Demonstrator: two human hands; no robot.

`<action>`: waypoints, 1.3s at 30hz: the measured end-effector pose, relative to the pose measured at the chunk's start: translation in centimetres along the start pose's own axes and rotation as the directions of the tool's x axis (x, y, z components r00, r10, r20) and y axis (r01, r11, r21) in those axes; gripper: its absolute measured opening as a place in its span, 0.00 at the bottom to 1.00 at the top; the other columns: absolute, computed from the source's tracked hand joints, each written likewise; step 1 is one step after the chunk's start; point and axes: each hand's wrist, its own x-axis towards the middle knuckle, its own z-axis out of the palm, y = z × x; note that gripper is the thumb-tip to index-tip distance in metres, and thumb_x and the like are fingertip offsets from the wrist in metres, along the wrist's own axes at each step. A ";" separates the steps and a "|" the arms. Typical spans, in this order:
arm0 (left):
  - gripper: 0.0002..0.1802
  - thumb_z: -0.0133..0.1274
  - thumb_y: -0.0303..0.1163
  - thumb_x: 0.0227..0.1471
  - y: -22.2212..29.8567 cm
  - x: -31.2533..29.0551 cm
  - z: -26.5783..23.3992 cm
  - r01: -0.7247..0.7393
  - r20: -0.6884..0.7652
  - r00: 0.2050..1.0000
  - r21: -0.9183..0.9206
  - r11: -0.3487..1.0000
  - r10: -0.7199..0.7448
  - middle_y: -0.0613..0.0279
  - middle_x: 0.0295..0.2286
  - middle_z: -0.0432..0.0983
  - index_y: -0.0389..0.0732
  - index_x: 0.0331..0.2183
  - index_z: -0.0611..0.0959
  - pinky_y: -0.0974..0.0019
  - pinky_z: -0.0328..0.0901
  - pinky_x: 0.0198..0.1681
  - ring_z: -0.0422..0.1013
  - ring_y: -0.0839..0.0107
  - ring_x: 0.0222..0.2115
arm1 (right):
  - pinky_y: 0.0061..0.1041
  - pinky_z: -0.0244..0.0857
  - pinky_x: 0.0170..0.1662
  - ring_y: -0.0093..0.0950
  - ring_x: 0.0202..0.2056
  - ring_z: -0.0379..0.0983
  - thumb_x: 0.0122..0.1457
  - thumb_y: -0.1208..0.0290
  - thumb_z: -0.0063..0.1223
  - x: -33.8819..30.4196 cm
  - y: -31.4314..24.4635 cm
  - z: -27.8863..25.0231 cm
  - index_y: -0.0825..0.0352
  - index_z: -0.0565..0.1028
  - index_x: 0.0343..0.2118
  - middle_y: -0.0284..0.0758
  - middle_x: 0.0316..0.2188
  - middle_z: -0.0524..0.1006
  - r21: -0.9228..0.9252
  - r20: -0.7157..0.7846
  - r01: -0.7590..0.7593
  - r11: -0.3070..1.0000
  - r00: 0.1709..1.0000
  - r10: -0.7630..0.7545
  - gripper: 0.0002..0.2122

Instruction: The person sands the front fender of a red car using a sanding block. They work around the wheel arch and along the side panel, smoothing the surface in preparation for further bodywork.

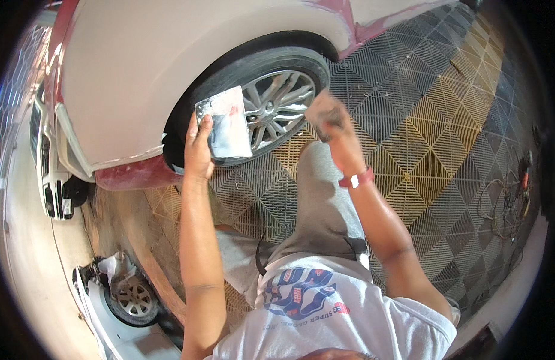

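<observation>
My left hand grips a flat, pale rectangular board by its left edge, thumb on top. Its face carries grey and white smears and a small reddish mark. Up and to the right, my right hand is closed around a flat, grey-brown piece, blurred by motion; its exact kind I cannot make out. The two hands are apart. Beyond them is a car wheel with silver spokes and a dark tyre, partly hidden by the board. A car body panel in matte off-white surrounds the wheel arch.
Red paint shows along the lower sill. Grey and yellow grid tiles cover the floor around my legs. Cables lie at the far right. A white vehicle stands at the left, and another car with an exposed wheel at lower left.
</observation>
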 end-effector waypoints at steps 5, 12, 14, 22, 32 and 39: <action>0.24 0.56 0.41 0.73 3.1 3.9 0.1 0.039 0.113 0.991 0.310 0.950 -0.078 0.62 0.54 0.81 0.38 0.62 0.79 0.66 0.68 0.62 0.75 0.73 0.54 | 0.61 0.72 0.53 0.40 0.62 0.75 0.75 0.54 0.47 7.6 -2.9 -3.8 0.55 0.70 0.69 0.36 0.63 0.76 0.552 -0.002 -0.084 0.829 0.995 0.102 0.23; 0.33 0.56 0.40 0.72 3.2 7.0 -0.9 0.160 0.131 0.971 0.266 0.950 -0.200 0.57 0.62 0.77 0.38 0.71 0.70 0.60 0.67 0.66 0.74 0.67 0.61 | 0.38 0.61 0.71 0.41 0.65 0.71 0.63 0.69 0.66 15.9 -4.0 2.3 0.58 0.80 0.64 0.42 0.63 0.74 -0.531 -0.032 0.656 0.536 0.617 -0.786 0.24; 0.32 0.56 0.38 0.72 3.2 7.3 -1.1 0.168 0.151 0.967 0.227 0.959 -0.205 0.56 0.61 0.77 0.38 0.70 0.70 0.60 0.71 0.64 0.76 0.65 0.60 | 0.43 0.63 0.69 0.44 0.66 0.69 0.62 0.64 0.69 17.0 -3.9 3.8 0.54 0.81 0.63 0.42 0.63 0.74 -0.545 -0.058 0.662 0.514 0.582 -0.811 0.25; 0.32 0.56 0.39 0.71 3.5 7.1 -1.0 0.217 0.127 0.961 0.205 0.954 -0.246 0.57 0.60 0.78 0.39 0.70 0.71 0.60 0.71 0.64 0.76 0.65 0.60 | 0.49 0.64 0.66 0.47 0.65 0.71 0.58 0.65 0.70 16.2 -1.4 2.7 0.53 0.84 0.59 0.39 0.63 0.75 -0.701 0.035 0.599 0.387 0.572 -0.820 0.24; 0.31 0.57 0.37 0.71 3.0 7.2 -1.3 0.216 0.143 0.961 0.144 0.966 -0.237 0.57 0.61 0.78 0.40 0.69 0.72 0.59 0.70 0.65 0.76 0.64 0.60 | 0.40 0.74 0.59 0.44 0.56 0.79 0.58 0.68 0.68 17.2 -4.9 1.8 0.55 0.85 0.57 0.39 0.56 0.80 -0.648 -0.005 0.631 0.427 0.557 -0.830 0.22; 0.31 0.56 0.39 0.71 3.0 7.2 -1.4 0.225 0.134 0.960 0.162 0.961 -0.247 0.56 0.61 0.77 0.40 0.69 0.72 0.59 0.70 0.65 0.76 0.64 0.61 | 0.44 0.73 0.59 0.46 0.57 0.78 0.55 0.67 0.70 17.3 -5.0 4.8 0.56 0.84 0.57 0.40 0.55 0.79 -0.644 -0.018 0.649 0.405 0.516 -0.856 0.24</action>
